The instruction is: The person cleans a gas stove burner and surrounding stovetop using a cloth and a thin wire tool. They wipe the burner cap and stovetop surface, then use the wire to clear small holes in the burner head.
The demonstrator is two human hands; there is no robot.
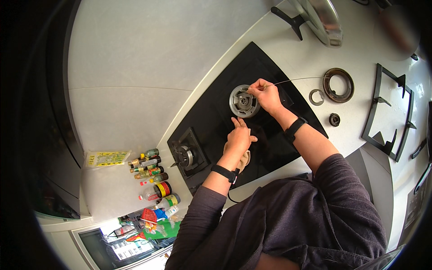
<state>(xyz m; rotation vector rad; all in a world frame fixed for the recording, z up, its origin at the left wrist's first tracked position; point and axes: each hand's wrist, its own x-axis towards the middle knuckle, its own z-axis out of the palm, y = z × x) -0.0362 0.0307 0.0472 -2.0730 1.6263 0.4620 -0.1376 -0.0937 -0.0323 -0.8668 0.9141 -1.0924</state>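
A round metal gas burner base (243, 102) sits in the black glass cooktop (216, 108). My right hand (265, 94) pinches a thin wire (293, 79) over the burner's right rim; the wire's long free part reaches out to the right. My left hand (240, 136) has its fingers spread, with fingertips at the burner's near edge. Beneath the left hand and wrist lies a tan cloth (244, 160), partly hidden; whether the hand holds it is not clear. A rusty burner ring (350, 85), a thin flat metal ring (312, 97) and a small burner part (334, 119) lie on the white counter.
A black pan support (370, 111) lies at the right. A shiny metal lid (332, 27) with a black stand is at the top. The second burner (185, 156) keeps its support. Several bottles (148, 173) line the left counter by the wall.
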